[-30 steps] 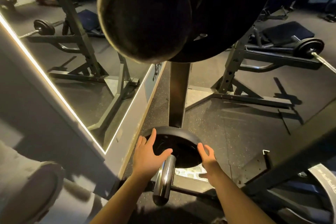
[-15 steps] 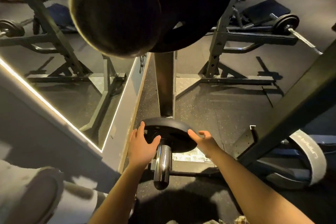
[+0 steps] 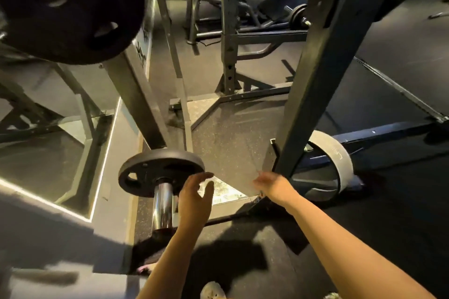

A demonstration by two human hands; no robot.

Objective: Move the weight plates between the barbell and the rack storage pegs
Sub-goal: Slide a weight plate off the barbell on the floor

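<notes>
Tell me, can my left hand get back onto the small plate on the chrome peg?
Probably yes: the left hand hangs open just right of the small plate on the chrome peg, with nothing between them.

Dim gym — dark rubber floor (image 3: 243,133), mirror (image 3: 48,128) left.

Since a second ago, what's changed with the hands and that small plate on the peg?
Both hands have let go of the small plate and drawn off to its right: left hand open beside its rim, right hand blurred near the rack upright. The plate stays seated on the chrome peg.
</notes>
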